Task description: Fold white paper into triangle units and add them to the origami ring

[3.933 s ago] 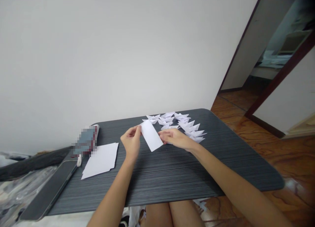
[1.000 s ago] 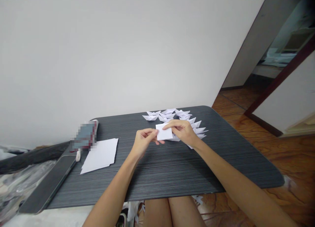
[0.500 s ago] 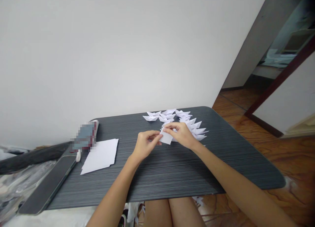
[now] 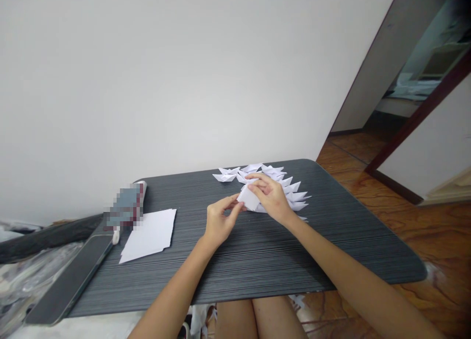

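Note:
A small folded piece of white paper (image 4: pixel 248 198) is held between both hands above the dark table. My left hand (image 4: pixel 221 216) pinches its lower left edge between thumb and fingers. On the upper right side, my right hand (image 4: pixel 270 196) grips the same paper, thumb in front and fingers behind. Just behind and to the right of the hands lie several white folded paper boats (image 4: pixel 297 196), partly hidden by my right hand. Another paper boat (image 4: pixel 226 175) sits at the back, left of the group.
A stack of white paper sheets (image 4: pixel 150 236) lies on the left of the dark table (image 4: pixel 257 260). Beside it are a blurred-out reddish and grey item (image 4: pixel 127 206) and a dark flat phone-like object (image 4: pixel 71 280) at the left edge. A white wall (image 4: pixel 206 84) stands behind.
The folded paper has turned and risen slightly, showing a broader face. My right fingers have shifted up along its top edge, and the left hand has moved slightly right.

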A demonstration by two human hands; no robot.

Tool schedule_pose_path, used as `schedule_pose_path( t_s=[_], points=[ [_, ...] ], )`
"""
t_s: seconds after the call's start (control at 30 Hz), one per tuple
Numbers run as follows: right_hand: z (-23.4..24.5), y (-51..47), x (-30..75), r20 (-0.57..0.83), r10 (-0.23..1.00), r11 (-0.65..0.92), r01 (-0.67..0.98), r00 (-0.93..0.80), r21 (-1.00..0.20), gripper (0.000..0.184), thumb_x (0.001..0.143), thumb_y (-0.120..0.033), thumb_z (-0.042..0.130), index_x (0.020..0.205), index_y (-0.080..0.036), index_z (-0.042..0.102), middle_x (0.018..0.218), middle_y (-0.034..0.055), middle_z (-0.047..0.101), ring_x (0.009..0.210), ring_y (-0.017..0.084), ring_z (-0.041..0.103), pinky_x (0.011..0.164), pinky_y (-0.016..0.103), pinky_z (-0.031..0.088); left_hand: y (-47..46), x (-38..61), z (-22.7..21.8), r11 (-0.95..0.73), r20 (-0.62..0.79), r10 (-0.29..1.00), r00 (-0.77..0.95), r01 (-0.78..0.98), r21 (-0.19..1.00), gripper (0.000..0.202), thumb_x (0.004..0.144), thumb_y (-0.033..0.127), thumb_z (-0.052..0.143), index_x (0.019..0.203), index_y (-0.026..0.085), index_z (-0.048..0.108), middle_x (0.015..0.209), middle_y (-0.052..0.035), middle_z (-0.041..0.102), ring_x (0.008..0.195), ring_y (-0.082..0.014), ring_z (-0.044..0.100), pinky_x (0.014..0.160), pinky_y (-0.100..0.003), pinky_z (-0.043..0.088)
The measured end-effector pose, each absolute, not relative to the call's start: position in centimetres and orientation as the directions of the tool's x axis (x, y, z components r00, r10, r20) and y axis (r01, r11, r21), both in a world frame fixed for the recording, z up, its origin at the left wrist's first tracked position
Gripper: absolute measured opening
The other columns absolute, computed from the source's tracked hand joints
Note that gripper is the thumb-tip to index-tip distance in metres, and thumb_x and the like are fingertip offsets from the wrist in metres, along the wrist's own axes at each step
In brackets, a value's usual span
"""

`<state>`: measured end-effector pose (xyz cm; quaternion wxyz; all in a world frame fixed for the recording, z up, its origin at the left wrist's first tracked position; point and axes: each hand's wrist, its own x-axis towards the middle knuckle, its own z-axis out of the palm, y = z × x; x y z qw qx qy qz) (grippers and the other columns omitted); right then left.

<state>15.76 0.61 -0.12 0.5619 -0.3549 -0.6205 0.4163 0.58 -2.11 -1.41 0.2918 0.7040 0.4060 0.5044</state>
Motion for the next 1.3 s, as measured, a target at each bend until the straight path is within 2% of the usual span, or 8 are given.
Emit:
schedule_pose_path(
  t_s=[0.2,0.5,0.8,0.97,1.13,1.3],
  points=[
    [-0.1,0.6,16.0,0.459,0.860,0.479,0.042,-0.223,-0.877,0.013,0.076,-0.029,0.053,0.083,-0.018,0.054,0.074,0.0009,0.056,0.068,0.012,0.054,0.063,0.024,0.044,-2.0,0.5,-1.1,-0.504,0.493,0.862,0.114,0.293,0.813,0.021,0.075,0.027,0.055,0.088,0.014,0.066,0.070,-0.0055,0.068,0.060,-0.0158,0.063,0.062,-0.027,0.052],
    [-0.3,0.5,15.9,0.465,0.855,0.492,0.077,-0.227,-0.867,0.010,0.077,-0.028,0.050,0.078,-0.018,0.047,0.067,-0.0009,0.050,0.061,0.011,0.050,0.057,0.022,0.040,-2.1,0.5,-0.9,-0.537,0.517,0.841,0.158,0.354,0.766,0.020,0.077,0.026,0.052,0.085,0.015,0.067,0.070,-0.0062,0.068,0.062,-0.0158,0.063,0.065,-0.027,0.050],
    [-0.2,0.4,15.9,0.466,0.858,0.490,0.074,-0.216,-0.869,0.008,0.076,-0.025,0.052,0.078,-0.018,0.049,0.068,-0.0008,0.053,0.062,0.011,0.052,0.058,0.023,0.041,-2.0,0.7,-0.7,-0.411,0.396,0.912,0.109,0.223,0.884,0.020,0.073,0.027,0.057,0.081,0.013,0.068,0.068,-0.0053,0.068,0.059,-0.0153,0.062,0.060,-0.026,0.051],
    [-0.1,0.6,16.0,0.347,0.917,0.359,0.027,-0.196,-0.933,0.020,0.072,-0.027,0.057,0.088,-0.017,0.054,0.067,0.0002,0.060,0.058,0.011,0.055,0.055,0.023,0.041,-2.0,0.8,-0.4,-0.316,0.308,0.949,0.071,0.162,0.935,0.018,0.070,0.026,0.060,0.078,0.012,0.069,0.068,-0.0049,0.069,0.059,-0.0155,0.062,0.059,-0.026,0.051],
    [0.0,1.1,16.2,0.166,0.970,0.165,-0.020,-0.177,-0.986,0.022,0.063,-0.033,0.064,0.069,-0.012,0.061,0.065,0.0044,0.065,0.057,0.013,0.058,0.056,0.025,0.044,-1.9,0.6,-0.3,-0.283,0.264,0.957,0.123,0.177,0.943,0.018,0.071,0.026,0.059,0.075,0.012,0.069,0.064,-0.0052,0.068,0.058,-0.0158,0.062,0.057,-0.025,0.050],
    [-0.1,1.4,16.3,0.159,0.974,0.156,-0.026,-0.162,-0.987,0.021,0.062,-0.032,0.064,0.065,-0.011,0.063,0.060,0.0035,0.064,0.052,0.012,0.055,0.052,0.024,0.042,-1.8,0.5,-0.4,-0.270,0.243,0.958,0.151,0.203,0.941,0.020,0.072,0.028,0.057,0.071,0.011,0.069,0.063,-0.0056,0.068,0.056,-0.0155,0.061,0.055,-0.024,0.048]
  ],
)
